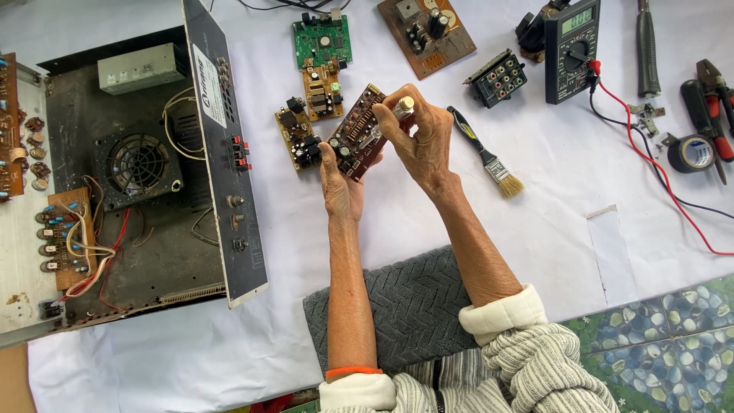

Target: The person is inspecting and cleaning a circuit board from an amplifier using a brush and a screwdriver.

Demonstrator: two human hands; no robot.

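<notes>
Both of my hands hold a brown circuit board (358, 130) with small capacitors and a metal knob shaft at its upper end. My left hand (342, 180) grips the board's lower end from below. My right hand (423, 138) pinches its upper end near the silver knob (404, 105). The board is lifted a little above the white cloth (550, 229), tilted toward me.
An opened amplifier chassis (138, 176) with a fan and wiring lies at left. Several loose circuit boards (313, 99) sit behind the hands. A paintbrush (489, 157), a multimeter (572, 47) with red lead, pliers and a tape roll (692, 153) lie at right. A grey towel (405, 306) lies near me.
</notes>
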